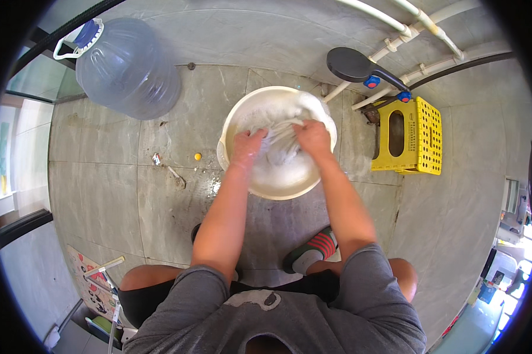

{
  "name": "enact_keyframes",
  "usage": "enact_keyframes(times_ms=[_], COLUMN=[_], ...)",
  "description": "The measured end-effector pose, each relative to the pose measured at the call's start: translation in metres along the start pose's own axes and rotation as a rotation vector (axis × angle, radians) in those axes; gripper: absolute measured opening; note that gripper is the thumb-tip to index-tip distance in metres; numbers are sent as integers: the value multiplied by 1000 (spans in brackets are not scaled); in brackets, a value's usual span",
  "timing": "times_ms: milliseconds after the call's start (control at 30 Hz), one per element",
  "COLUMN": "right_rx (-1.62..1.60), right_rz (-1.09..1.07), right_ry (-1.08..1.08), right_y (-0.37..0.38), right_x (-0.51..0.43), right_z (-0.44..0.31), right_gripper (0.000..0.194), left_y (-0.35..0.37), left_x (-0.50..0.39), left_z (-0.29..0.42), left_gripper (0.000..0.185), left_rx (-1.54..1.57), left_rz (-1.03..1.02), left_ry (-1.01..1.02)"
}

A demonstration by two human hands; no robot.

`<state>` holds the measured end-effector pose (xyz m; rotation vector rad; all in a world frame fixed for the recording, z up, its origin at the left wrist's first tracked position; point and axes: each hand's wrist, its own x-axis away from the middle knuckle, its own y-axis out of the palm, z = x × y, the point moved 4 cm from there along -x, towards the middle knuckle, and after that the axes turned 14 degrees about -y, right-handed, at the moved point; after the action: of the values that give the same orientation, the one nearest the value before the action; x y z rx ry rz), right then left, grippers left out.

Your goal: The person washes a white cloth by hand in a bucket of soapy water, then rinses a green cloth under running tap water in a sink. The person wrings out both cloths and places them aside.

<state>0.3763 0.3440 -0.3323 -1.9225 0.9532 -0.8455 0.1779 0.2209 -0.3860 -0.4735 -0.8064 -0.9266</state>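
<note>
A round cream plastic basin [285, 195] stands on the tiled floor in front of me, with white suds and water in it. Inside lies a wet, light-coloured cloth [285, 132], bunched into folds and partly under the foam. My left hand [248, 146] grips the cloth's left side, thumb pointing inward. On the right side my right hand [313, 137] holds another gathered part of it. Between the two hands the folds run stretched. The fingertips of both hands are hidden by cloth and suds.
A large clear plastic water bottle [126, 71] stands at upper left. A yellow folding step stool [405, 137] is at right, below a black shower head [349, 65] and white pipes [392, 48]. Small litter and a yellow cap [198, 156] lie left of the basin, near wet tiles.
</note>
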Motion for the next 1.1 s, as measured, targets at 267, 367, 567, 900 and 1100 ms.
enact_keyframes(times_ms=[267,367,567,900,1100], right_rx=[-1558,-1211,-1095,89,-326], right_rz=[317,230,261,-102,445], right_ry=[150,53,-140,48,296], right_y=[-135,-153,-145,45,133], right_x=[21,28,31,14,-11], right_z=[-24,-41,-35,37,11], right_gripper=[38,37,24,45,66], left_y=[-39,-36,-10,-3,11], left_x=[52,63,77,36,-39], left_z=[88,103,95,-3,-52], left_gripper=[34,35,36,63,85], left_rx=[395,455,339,-914,88], left_rz=[-138,-293,-396,334,195], left_ry=[80,43,115,35,-416])
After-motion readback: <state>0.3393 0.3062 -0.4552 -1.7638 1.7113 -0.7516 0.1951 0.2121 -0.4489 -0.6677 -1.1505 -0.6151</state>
